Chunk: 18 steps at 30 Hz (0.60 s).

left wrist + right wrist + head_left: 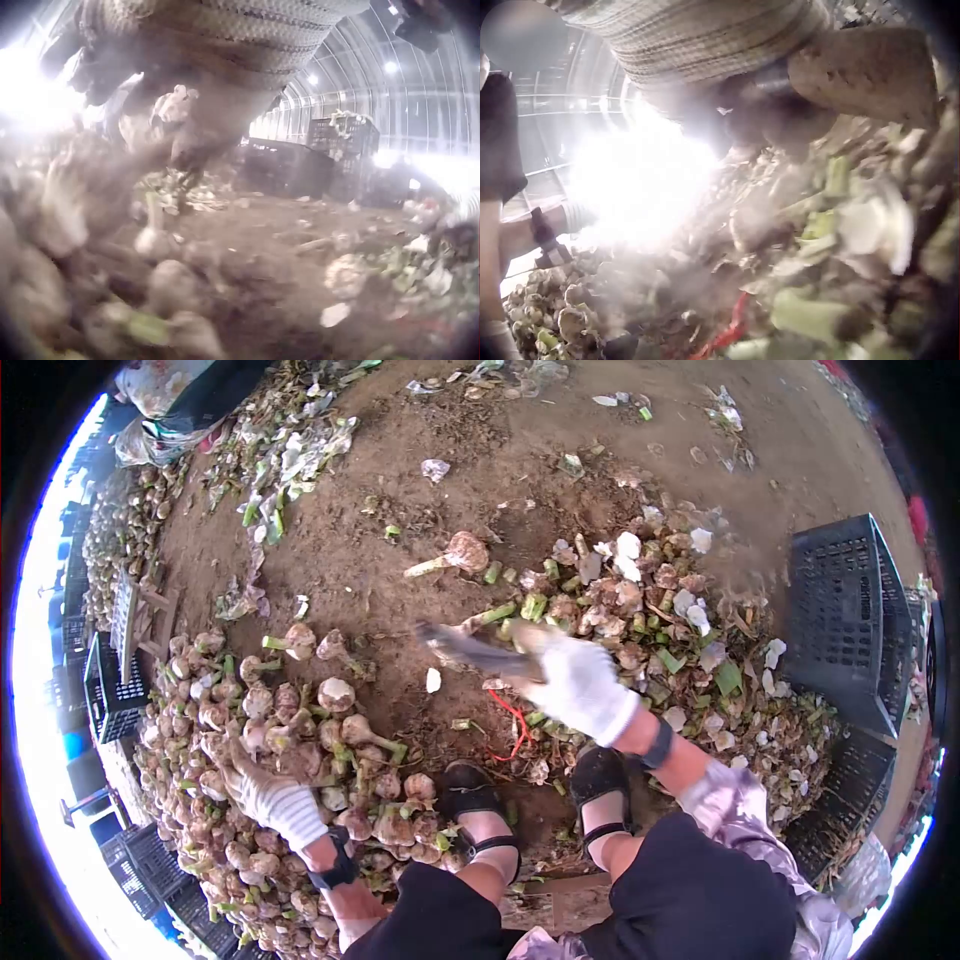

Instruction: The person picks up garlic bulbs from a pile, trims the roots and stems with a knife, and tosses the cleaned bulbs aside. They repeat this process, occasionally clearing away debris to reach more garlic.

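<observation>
My left hand [268,795], in a striped white glove, reaches over the heap of garlic bulbs [215,840], fingers spread among bulbs with cut stems. In the left wrist view the gloved left hand [202,45] hangs above blurred garlic, fingers and thumb apart. My right hand [580,685], also gloved, grips a knife [475,650] whose dark blade points left over bare soil. The knife's wooden handle [862,75] juts out of the right hand [712,45] in the right wrist view. Beyond the blade lies one garlic bulb with its stem [463,552].
Cut stems and skins [690,650] cover the ground at the right, beside a black plastic crate [845,620]. A red string [515,730] lies before my shoes [600,780]. More crates [115,685] stand at the left, and other scraps [285,470] lie farther off.
</observation>
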Tool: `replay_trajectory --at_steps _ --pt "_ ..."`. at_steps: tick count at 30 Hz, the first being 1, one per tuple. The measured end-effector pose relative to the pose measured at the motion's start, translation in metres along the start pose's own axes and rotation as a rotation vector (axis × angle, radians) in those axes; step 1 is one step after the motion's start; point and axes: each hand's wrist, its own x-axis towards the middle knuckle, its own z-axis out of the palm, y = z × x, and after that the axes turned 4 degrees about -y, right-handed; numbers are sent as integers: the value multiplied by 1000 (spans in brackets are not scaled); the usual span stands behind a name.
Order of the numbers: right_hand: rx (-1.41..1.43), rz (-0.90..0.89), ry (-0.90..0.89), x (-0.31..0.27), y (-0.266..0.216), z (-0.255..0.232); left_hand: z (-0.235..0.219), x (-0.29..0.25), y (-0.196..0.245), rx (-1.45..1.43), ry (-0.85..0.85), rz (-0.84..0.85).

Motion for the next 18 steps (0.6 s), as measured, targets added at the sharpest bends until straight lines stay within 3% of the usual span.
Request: replay_trajectory --at_steps 1,2,3,4,6,7,9,10,11,12,14,15,16,17,18 --pt "-76 -139 55 17 0 24 -2 -2 -10 -114 97 84" --pt "-131 -60 -135 35 -22 23 2 -8 -5 -856 -71 -132" --pt "-215 -213 -9 50 -18 51 6 -21 14 -1161 -236 -145" --pt "-202 -248 -27 61 -12 68 11 -35 34 -1442 -403 -213" --pt "-273 -318 -21 68 -10 73 22 -56 74 -1230 -641 12" --pt "-99 -220 -74 71 -7 73 32 -64 90 -1180 -729 100" --pt "137 -13 -38 61 -6 61 48 -86 121 -1623 -899 -169" --pt "264 -83 110 56 5 68 45 -92 134 -1675 -838 -99" --pt "730 -10 79 48 16 76 43 -96 144 -1722 -776 -29" --pt "969 116 -13 27 -6 44 39 -95 150 -1927 -865 -60" --pt "1129 207 -91 -8 -36 1 30 -93 163 -2315 -1070 -185" --pt "1053 173 -76 -17 -37 -5 8 -86 163 -1941 -1025 -24" --pt "979 136 -70 -27 -38 -19 6 -89 164 -1963 -1001 -56" --pt "668 110 -52 -38 -22 -20 0 -91 160 -1829 -993 -1" --pt "488 43 72 -51 -11 -20 -5 -91 159 -1792 -1057 34"
